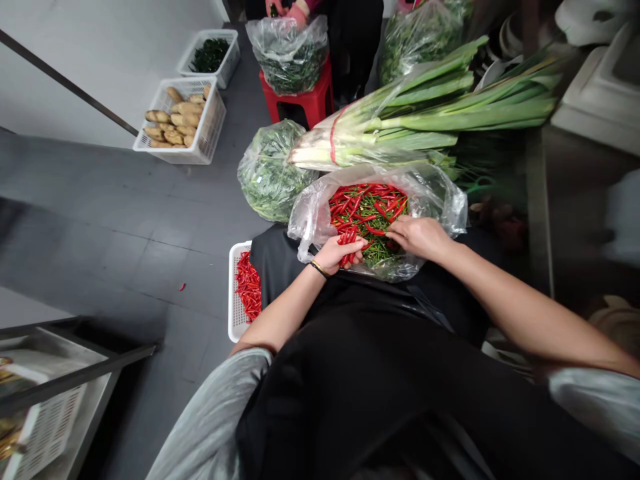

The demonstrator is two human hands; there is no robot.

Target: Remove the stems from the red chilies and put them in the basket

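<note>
An open clear plastic bag point(440, 193) rests on my lap, filled with red chili peppers point(367, 200) and their green stems point(380, 250). My left hand point(334, 255) is closed around a bunch of red chilies point(347, 245) at the bag's near left side. Over the right part of the pile, my right hand point(420, 235) has its fingertips pinched at a red chili point(375, 229). To my left, a white basket point(233, 293) holds loose red chilies point(248, 287) without visible stems; my leg covers part of it.
Leeks point(380, 127) tied with a red band lie beyond the bag, next to bagged greens point(275, 170). A co-worker's gloved hands point(295, 12) are over another bag on a red stool point(320, 100). Baskets point(210, 133) stand by the wall; a metal rack point(75, 373) is lower left.
</note>
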